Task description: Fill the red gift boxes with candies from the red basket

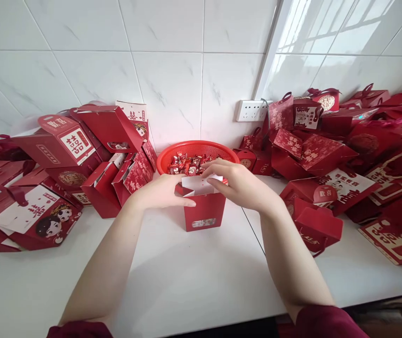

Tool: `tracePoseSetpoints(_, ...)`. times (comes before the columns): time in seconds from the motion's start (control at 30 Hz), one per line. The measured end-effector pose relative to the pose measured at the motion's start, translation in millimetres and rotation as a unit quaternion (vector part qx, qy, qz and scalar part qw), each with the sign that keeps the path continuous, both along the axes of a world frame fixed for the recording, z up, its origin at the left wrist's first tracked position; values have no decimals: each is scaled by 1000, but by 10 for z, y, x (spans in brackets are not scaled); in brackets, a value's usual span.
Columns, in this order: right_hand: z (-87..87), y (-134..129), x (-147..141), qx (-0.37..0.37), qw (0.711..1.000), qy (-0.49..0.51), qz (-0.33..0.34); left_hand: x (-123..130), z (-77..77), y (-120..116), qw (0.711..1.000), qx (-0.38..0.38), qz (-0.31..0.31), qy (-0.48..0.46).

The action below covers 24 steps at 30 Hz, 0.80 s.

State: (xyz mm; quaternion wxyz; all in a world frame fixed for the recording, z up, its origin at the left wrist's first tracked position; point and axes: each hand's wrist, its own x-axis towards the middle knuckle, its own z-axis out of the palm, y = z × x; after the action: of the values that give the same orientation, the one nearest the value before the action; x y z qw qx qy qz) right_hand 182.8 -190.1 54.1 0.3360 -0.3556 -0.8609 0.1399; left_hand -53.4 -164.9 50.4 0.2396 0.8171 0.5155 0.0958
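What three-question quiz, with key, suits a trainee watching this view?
1. True or false: the left hand and right hand are both at the top of the upright red cardboard box.
2. Where do the small, shiny-wrapped red pieces lie? A) across the foreground tabletop; B) in the round red plastic basket.
3. Fill in: in the picture, the white rectangular power strip is to the ____ of the basket.
Key: 1 true; 2 B; 3 right.

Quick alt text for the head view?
The left hand and right hand are at the top of a red box standing on a white table, a white flap showing. Behind it sits a red basket of wrapped items, with red gift boxes on both sides.
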Motion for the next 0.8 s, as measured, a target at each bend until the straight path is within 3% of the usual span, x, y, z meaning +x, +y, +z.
tracePoseSetpoints(0.13, -3, 118, 212, -50, 997, -52, -33, 55, -4, 5, 999, 37, -14, -22)
tracePoseSetpoints(0.27, -30, 205, 272, -130, 986, -102, -17, 93, 0, 15, 997, 73, 12, 22)
tracePoseSetpoints(0.53, -168, 313, 149, -91, 978, -184, -20, 72, -46, 39, 994, 109, 7, 3)
tracePoseSetpoints(0.6, -193, 349, 145, -84, 980, -180, -11, 61, -80, 54, 995, 99, -5, -34)
tracePoseSetpoints(0.73, -210, 384, 157, -90, 981, -171, -5, 106, -155, 68, 976, 30, -111, -186)
tracePoseSetpoints(0.8, -214, 389, 165, -86, 982, -170, -8, 166, -193, 67, 960, -2, -109, -258)
